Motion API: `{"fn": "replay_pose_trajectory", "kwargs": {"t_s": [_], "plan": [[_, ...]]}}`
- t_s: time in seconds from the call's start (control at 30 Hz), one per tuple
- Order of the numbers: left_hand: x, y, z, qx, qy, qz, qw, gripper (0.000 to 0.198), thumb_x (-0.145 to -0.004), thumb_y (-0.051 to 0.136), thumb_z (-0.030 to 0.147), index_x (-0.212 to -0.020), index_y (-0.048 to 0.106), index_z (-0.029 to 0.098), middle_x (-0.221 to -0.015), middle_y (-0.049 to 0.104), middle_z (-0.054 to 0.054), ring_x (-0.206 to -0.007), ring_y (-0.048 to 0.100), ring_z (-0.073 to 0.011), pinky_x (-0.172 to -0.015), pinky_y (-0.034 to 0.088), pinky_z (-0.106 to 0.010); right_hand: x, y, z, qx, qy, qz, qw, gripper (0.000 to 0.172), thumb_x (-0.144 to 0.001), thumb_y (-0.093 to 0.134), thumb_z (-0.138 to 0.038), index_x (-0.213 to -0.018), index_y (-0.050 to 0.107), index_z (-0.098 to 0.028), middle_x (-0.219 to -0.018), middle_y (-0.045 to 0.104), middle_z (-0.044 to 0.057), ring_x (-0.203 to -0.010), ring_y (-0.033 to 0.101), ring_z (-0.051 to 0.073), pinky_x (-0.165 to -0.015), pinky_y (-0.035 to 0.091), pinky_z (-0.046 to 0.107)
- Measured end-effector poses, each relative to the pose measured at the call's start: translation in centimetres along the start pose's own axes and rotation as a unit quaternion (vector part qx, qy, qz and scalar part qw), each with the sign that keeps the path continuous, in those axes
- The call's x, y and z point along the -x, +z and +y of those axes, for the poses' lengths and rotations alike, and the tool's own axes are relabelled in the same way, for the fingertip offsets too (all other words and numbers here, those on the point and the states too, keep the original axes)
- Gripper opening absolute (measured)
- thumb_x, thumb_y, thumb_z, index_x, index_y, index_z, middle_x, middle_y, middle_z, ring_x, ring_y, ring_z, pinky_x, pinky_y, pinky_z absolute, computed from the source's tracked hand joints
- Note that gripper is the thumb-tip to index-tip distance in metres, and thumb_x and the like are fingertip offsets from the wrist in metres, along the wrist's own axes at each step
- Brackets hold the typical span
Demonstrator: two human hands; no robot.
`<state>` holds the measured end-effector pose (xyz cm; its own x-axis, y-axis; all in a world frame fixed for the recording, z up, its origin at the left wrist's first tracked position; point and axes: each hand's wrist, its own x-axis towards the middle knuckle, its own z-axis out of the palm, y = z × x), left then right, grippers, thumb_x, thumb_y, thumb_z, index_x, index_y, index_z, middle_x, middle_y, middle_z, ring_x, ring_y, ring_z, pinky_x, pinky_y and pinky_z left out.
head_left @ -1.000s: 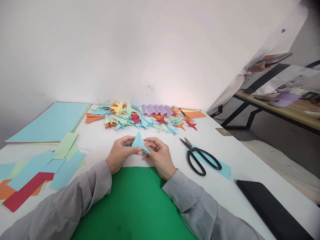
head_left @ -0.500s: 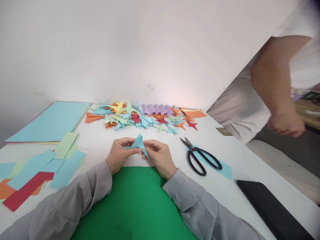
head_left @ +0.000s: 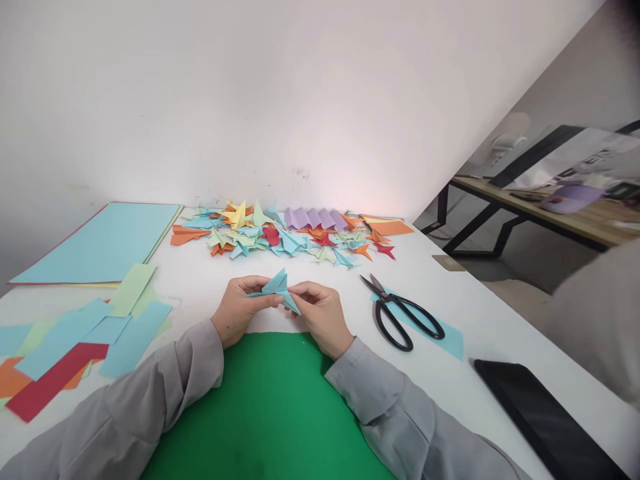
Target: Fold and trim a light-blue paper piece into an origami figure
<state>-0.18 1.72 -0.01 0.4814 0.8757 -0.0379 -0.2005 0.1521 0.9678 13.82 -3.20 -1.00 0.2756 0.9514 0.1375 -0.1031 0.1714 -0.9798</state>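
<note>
Both my hands meet over the far edge of a green sheet [head_left: 270, 407] on the white table [head_left: 480, 313]. My left hand [head_left: 240, 308] and my right hand [head_left: 320, 313] are both closed on a small light-blue folded paper figure [head_left: 277, 287], pinching it from either side a little above the table. Its pointed flaps stick up and to the right. Grey sleeves cover both forearms.
A heap of folded paper figures [head_left: 285, 237] lies at the back. Black scissors [head_left: 400, 313] rest on a blue strip to the right. Cut paper strips [head_left: 80, 340] and large paper sheets [head_left: 100, 243] lie left. A dark tablet [head_left: 540, 420] sits at the right edge. Another person's blurred clothing [head_left: 600, 320] shows at right.
The blue figure has been folded flatter and lower between my fingers. The person at right, whose arm crossed the view half a second ago, has moved down to the right edge.
</note>
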Motion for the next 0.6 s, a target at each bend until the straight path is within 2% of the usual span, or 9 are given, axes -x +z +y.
{"fn": "replay_pose_trajectory", "kwargs": {"t_s": [0.37,0.53,0.6], "plan": [[-0.07,-0.11,-0.13,0.005,-0.008,-0.001,1.0,0.017,-0.056,0.08,0.022,-0.069,0.072,0.015,-0.059,0.066,0.0,-0.057,0.057,-0.0104,-0.06,0.046,-0.023,-0.15,-0.04,0.36,-0.018,-0.007,-0.015,1.0,0.017,-0.064,0.074,-0.034,-0.066,0.07,-0.018,-0.053,0.062,-0.001,-0.047,0.055,0.012,-0.041,0.045,0.022],[-0.19,-0.22,-0.33,-0.006,-0.005,-0.003,1.0,0.018,-0.057,0.08,0.022,-0.071,0.072,0.015,-0.061,0.067,-0.001,-0.058,0.058,-0.0109,-0.062,0.046,-0.023,0.04,-0.37,0.43,-0.043,0.005,-0.031,0.999,0.021,-0.073,0.066,-0.038,-0.067,0.069,-0.018,-0.058,0.06,-0.001,-0.049,0.055,0.011,-0.044,0.048,0.024],[-0.13,-0.19,-0.3,-0.008,-0.004,0.0,1.0,0.018,-0.057,0.08,0.023,-0.071,0.072,0.014,-0.06,0.067,-0.001,-0.058,0.059,-0.0111,-0.062,0.047,-0.023,0.11,-0.39,0.39,-0.044,0.008,-0.037,0.998,0.02,-0.072,0.067,-0.037,-0.07,0.069,-0.018,-0.059,0.061,-0.001,-0.05,0.056,0.012,-0.045,0.048,0.024]]}}
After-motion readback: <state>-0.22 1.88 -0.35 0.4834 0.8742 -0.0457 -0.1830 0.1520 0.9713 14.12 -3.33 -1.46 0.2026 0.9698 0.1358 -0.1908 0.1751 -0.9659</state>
